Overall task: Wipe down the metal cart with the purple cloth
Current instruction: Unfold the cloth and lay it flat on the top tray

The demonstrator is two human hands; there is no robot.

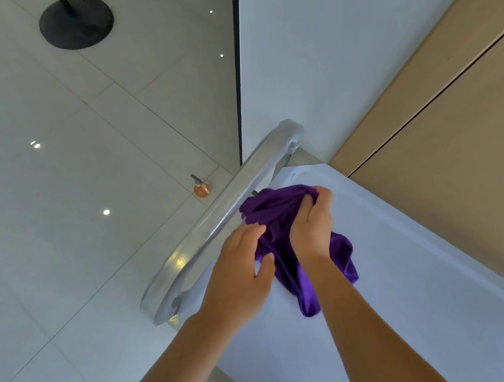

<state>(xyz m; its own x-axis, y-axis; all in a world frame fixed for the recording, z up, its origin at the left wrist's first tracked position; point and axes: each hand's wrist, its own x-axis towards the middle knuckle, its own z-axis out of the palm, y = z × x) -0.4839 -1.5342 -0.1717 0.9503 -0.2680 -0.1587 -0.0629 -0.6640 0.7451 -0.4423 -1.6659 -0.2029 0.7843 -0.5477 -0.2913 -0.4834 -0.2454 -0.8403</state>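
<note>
The metal cart (pixel 414 265) shows a pale, film-covered top tray and a curved tubular handle (pixel 216 224) wrapped in plastic along its left end. The purple cloth (pixel 275 210) lies bunched on the tray beside the handle. My right hand (pixel 311 228) grips the upper part of the cloth, fingers curled into its folds. My left hand (pixel 240 279) pinches the cloth's left edge between thumb and fingers. A loose end of the cloth (pixel 306 299) trails toward me on the tray.
A wooden cabinet front (pixel 460 131) runs close along the cart's right side. A white panel with a dark edge (pixel 306 55) stands behind the cart. On the tiled floor to the left are a small orange object (pixel 201 189) and a black round stand base (pixel 76 21).
</note>
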